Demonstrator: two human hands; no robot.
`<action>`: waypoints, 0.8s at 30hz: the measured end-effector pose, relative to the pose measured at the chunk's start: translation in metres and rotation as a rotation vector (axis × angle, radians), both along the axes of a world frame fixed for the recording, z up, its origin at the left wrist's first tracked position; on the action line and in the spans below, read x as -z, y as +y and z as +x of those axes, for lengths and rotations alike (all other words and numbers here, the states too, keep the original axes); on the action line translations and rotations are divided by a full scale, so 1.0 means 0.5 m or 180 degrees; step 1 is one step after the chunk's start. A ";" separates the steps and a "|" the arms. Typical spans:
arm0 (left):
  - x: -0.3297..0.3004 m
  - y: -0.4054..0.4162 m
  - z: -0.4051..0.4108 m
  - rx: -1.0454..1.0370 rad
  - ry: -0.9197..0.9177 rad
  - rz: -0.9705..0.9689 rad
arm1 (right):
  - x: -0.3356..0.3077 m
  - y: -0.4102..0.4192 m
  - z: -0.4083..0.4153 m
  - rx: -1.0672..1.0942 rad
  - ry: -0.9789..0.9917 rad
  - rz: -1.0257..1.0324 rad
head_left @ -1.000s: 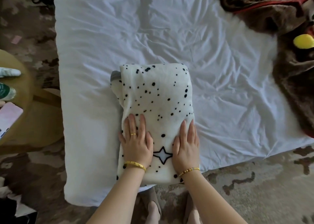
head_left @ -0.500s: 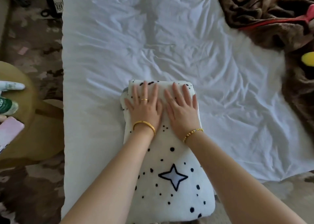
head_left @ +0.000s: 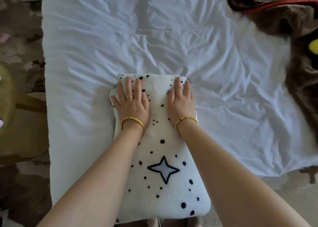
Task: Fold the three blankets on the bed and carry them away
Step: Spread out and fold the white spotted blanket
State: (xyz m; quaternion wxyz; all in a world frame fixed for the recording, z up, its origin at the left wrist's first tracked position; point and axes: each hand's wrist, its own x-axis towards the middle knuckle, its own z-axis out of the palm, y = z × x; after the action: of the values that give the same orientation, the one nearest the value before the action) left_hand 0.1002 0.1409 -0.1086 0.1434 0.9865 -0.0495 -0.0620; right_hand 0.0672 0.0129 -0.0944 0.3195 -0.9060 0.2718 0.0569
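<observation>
Both hands are flat, fingers straight, pressing down on the folded white spotted blanket [head_left: 160,158], nothing gripped. Left hand [head_left: 131,103] sits on the far left part of it, right hand [head_left: 180,101] on the far right part, fingertips nearly at the blanket's far edge. That blanket lies at the near edge of the bed [head_left: 86,54], its near end hanging a bit past the mattress, star pattern facing up between the forearms. Over at the bed's far right corner there's a rumpled brown blanket [head_left: 275,11] with a red trim, running down the right edge. Something yellow [head_left: 314,46] sits on it, cut off by the frame, so can't really tell what it is.
</observation>
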 end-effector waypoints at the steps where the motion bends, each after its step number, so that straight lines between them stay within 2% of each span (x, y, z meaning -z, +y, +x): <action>1: -0.012 -0.006 -0.001 -0.0021 0.0075 0.0082 | -0.007 0.001 -0.007 0.0020 0.0013 0.0065; 7: -0.077 -0.056 -0.117 -0.0422 0.0533 -0.0049 | -0.048 0.053 -0.091 0.0053 0.0354 -0.0259; 12: -0.040 0.031 -0.203 -0.0472 0.0645 0.0089 | -0.020 0.068 -0.234 -0.0189 0.0336 -0.0171; 16: -0.031 0.057 -0.175 -0.0982 0.0751 -0.0358 | -0.005 0.059 -0.267 0.0428 0.0055 0.0668; 19: -0.040 0.079 -0.158 -0.1776 0.1013 -0.1548 | -0.015 0.014 -0.248 0.1084 0.0170 0.1838; 21: -0.049 0.099 -0.134 -0.2426 0.1347 -0.2249 | -0.027 -0.004 -0.237 0.1180 0.0364 0.2424; 24: -0.079 0.101 -0.100 -0.2040 0.1950 -0.2466 | -0.055 0.002 -0.210 0.1085 -0.0089 0.2517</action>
State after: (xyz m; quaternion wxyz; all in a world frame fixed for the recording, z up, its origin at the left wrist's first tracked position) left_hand 0.0503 0.1912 -0.0689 0.5128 0.7650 0.2758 -0.2752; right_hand -0.0378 0.0140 -0.0669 0.6506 -0.6566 0.3705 0.0908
